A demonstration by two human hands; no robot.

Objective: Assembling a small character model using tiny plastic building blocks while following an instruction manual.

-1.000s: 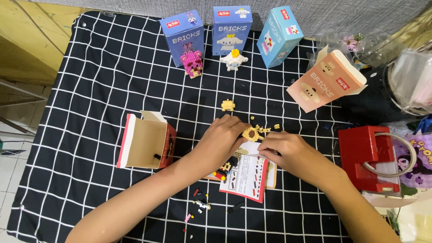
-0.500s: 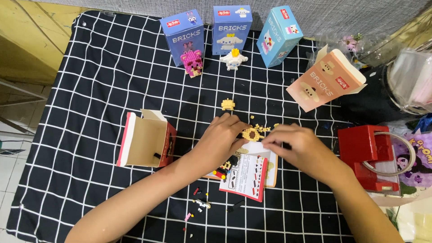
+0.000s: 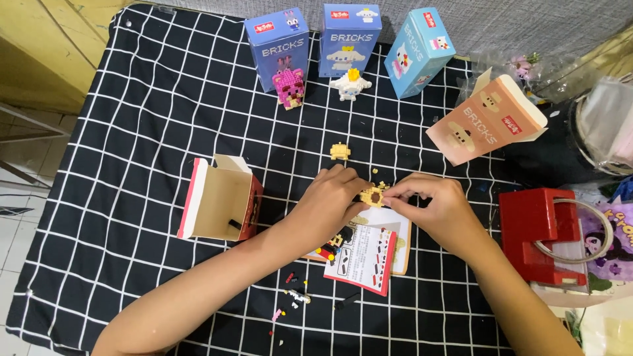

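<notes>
**Both hands close on the yellow build**

Both hands meet over the leaflet (image 3: 369,254), and the small yellow build (image 3: 373,196) sits pinched between them just above its top edge. The left hand (image 3: 330,201) has a clenched grip on the build's left side; the right hand (image 3: 432,204) grips it with fingertips from the right, thumb and forefinger pressed in. Whether a separate brick sits under those fingertips cannot be made out.

By the look of it, this is the assembly step: a piece being seated or squared up on the build. The next move would call for steady, straight pressure and a firm hold, since the bricks are tiny.

Just below the leaflet, loose bricks (image 3: 293,296) lie scattered on the checked table (image 3: 132,132). A second yellow piece (image 3: 339,151) rests further above the leaflet, apart from the hands. Left of the leaflet lies an open red box (image 3: 221,198); right of it, a red case (image 3: 541,231).
</notes>
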